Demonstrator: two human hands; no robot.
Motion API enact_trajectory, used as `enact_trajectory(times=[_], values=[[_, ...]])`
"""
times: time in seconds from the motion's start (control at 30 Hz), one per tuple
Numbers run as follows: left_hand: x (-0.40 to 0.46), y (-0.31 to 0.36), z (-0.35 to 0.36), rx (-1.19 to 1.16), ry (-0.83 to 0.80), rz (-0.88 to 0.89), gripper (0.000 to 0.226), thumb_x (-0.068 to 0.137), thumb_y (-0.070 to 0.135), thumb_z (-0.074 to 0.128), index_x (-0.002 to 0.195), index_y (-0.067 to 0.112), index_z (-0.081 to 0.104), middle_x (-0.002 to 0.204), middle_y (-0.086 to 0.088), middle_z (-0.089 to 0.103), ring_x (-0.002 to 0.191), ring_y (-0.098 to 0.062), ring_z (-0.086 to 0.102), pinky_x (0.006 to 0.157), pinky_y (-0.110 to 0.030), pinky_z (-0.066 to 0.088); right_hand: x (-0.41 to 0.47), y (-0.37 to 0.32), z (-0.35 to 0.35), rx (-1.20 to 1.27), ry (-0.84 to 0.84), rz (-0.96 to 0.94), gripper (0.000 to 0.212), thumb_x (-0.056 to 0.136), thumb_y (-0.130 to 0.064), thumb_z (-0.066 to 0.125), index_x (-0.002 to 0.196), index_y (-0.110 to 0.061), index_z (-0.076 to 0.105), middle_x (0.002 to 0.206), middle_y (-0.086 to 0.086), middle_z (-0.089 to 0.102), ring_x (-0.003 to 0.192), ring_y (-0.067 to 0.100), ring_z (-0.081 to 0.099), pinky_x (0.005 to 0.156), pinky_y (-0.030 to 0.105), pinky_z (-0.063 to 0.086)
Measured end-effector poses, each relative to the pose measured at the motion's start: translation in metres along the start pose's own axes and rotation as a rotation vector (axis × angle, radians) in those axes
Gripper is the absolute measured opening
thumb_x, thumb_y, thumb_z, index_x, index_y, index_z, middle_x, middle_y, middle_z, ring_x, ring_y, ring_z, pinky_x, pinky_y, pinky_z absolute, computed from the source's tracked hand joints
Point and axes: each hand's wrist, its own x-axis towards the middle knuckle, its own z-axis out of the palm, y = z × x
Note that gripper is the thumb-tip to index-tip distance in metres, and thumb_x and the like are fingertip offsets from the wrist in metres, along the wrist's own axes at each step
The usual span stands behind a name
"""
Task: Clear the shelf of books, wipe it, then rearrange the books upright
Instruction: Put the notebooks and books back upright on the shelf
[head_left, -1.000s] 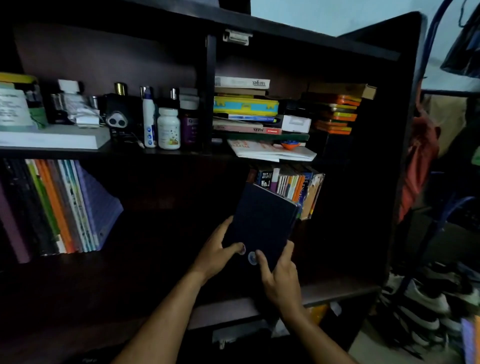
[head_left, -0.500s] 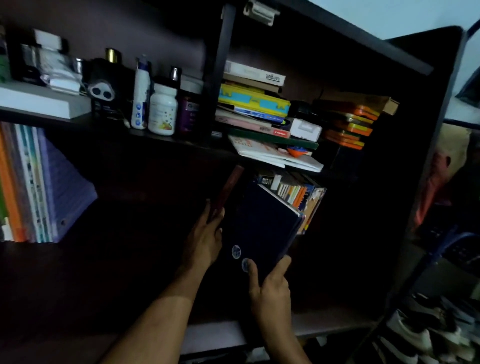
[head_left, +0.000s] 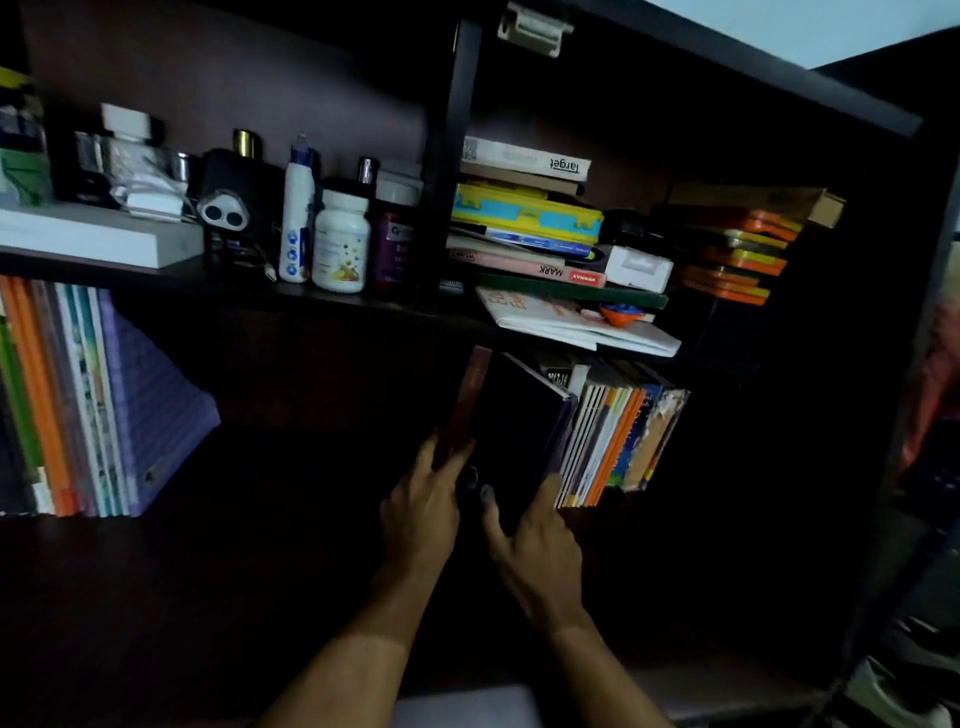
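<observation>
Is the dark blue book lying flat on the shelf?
No, the dark blue book stands nearly upright, leaning toward the row of books on its right.
</observation>
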Motion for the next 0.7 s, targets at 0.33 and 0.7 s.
enact_trajectory(times=[0.33, 0.7], values=[[0.005, -0.004, 0.013, -0.244, 0.038, 0.097, 0.085, 0.090, 0.021, 0.071, 0.156, 0.033, 0.019, 0.158, 0.000, 0.039, 0.140, -0.025, 0.043, 0.105, -0.039, 0.043, 0.002, 0.015, 0.009, 0.184, 0.049, -0.164, 0.081, 0.096, -0.036, 0.067, 0.159, -0.020, 0.018, 0.158, 0.002, 0.039, 0.135, 0.000, 0.038, 0.111, 0.015, 0.035], [0.012, -0.011, 0.025, -0.345, -0.132, -0.011, 0.079, 0.098, 0.046, 0.057, 0.160, 0.037, 0.008, 0.165, 0.001, 0.026, 0.147, -0.025, 0.034, 0.115, -0.041, 0.036, 0.015, 0.013, 0.015, 0.002, -0.225, -0.242, 0.073, 0.101, -0.024, 0.056, 0.160, -0.013, 0.015, 0.166, 0.003, 0.010, 0.144, 0.024, 0.036, 0.111, 0.029, 0.040]])
